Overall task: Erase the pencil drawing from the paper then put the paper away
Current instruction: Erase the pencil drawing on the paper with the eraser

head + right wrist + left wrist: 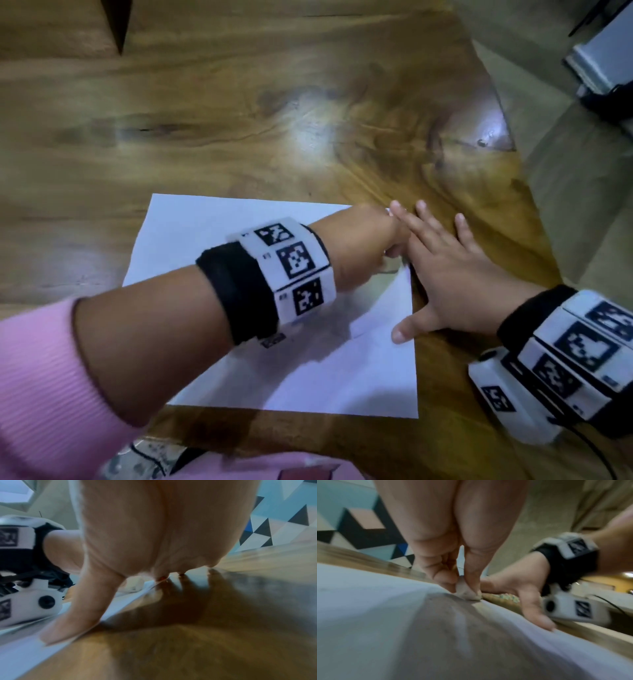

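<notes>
A white sheet of paper (212, 236) lies on the wooden table (239, 113). My left hand (363, 246) reaches across it and pinches a small whitish eraser (467, 593) against the paper near its right edge. A faint pencil line (388, 272) shows just under that hand. My right hand (452, 274) lies flat with straight spread fingers, thumb (72, 618) on the paper's right edge (120, 609) and the other fingers on the wood. The eraser (135, 584) also shows in the right wrist view beyond the thumb.
The table's right edge (534, 192) runs diagonally close to my right hand, with floor beyond. A grey device with cables (603, 65) sits on the floor at top right. A patterned triangle wall (359, 524) stands behind the table.
</notes>
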`<control>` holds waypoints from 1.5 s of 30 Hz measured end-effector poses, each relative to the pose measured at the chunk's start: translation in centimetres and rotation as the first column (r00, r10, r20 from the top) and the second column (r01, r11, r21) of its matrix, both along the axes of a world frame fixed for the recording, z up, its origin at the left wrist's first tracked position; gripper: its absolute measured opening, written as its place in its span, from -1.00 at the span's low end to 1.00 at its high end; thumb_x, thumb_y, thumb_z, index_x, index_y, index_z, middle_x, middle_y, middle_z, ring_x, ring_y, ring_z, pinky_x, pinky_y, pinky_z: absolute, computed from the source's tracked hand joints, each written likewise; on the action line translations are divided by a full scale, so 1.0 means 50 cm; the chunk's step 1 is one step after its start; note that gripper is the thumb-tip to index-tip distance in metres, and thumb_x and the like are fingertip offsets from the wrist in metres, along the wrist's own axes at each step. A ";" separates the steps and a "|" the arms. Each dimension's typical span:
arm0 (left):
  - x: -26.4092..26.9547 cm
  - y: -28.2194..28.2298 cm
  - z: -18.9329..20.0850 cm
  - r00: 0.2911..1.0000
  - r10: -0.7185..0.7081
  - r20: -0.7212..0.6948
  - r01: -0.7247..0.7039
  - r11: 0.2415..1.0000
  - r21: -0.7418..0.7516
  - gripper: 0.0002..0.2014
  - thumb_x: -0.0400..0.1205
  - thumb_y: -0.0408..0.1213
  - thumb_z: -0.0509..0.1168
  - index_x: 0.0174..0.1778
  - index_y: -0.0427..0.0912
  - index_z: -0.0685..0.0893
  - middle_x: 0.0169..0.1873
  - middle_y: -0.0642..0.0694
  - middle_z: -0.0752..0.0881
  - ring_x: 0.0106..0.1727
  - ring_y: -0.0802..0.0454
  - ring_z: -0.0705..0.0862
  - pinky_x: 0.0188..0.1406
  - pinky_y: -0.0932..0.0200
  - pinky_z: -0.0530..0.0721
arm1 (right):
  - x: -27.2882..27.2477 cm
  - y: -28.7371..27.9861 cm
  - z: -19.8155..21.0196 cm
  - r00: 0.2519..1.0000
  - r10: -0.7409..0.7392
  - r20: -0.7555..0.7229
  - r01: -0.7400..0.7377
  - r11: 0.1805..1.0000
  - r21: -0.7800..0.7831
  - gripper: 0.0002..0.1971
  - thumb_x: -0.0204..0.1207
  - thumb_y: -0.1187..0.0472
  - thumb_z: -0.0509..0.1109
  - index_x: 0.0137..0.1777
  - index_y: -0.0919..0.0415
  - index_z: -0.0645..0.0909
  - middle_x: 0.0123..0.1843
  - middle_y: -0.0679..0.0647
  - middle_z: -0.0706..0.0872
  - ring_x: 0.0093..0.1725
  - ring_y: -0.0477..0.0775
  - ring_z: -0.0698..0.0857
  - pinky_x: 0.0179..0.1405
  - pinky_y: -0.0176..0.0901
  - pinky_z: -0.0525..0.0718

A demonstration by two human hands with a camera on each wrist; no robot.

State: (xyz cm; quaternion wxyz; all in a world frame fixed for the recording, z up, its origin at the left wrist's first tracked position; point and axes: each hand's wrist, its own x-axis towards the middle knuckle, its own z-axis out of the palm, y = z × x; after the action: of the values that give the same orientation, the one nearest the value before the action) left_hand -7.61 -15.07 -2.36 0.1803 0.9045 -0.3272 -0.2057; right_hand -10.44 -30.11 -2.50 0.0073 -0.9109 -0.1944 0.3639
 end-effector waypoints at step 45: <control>-0.042 0.059 -0.001 0.977 -0.201 -0.065 0.203 0.979 0.029 -0.93 0.49 -0.36 0.26 -0.23 -0.17 0.65 -0.20 -0.16 0.70 -0.16 -0.14 0.62 -0.18 0.13 0.44 | 0.000 0.007 0.010 1.000 -0.011 -0.025 0.010 0.999 -0.035 0.46 0.02 -0.47 0.46 0.51 0.02 -0.64 0.37 -0.24 -0.73 0.43 -0.12 -0.66 0.53 0.27 -0.47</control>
State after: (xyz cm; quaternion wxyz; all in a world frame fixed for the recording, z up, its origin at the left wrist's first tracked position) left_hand -9.73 -12.12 -2.44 0.1526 0.8627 -0.4081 -0.2565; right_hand -10.46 -29.76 -2.01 -0.0043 -0.9072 -0.1833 0.3787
